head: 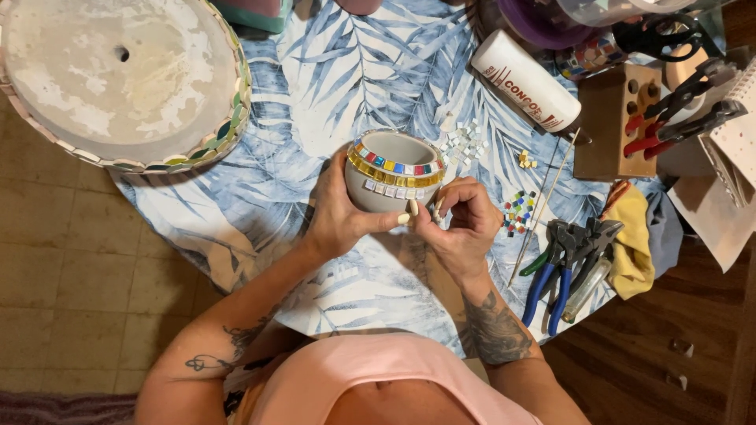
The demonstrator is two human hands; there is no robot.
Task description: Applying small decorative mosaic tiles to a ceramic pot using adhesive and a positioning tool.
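Closest to us are our two arms, reaching over the table. Our left hand wraps around the little pot and tips it sideways, so its tile rows face us. Our right hand pinches its fingers tight at the pot's lower edge — maybe on a small tile, we cannot tell. Loose tiles and blue pliers lie near — easy to grab.

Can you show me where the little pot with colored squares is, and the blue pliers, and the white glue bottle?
small pot [391, 182], head view, on its tiled side wall.
blue-handled pliers [556, 277], head view, on the blue handles.
white bottle [526, 81], head view, on the middle of its body.
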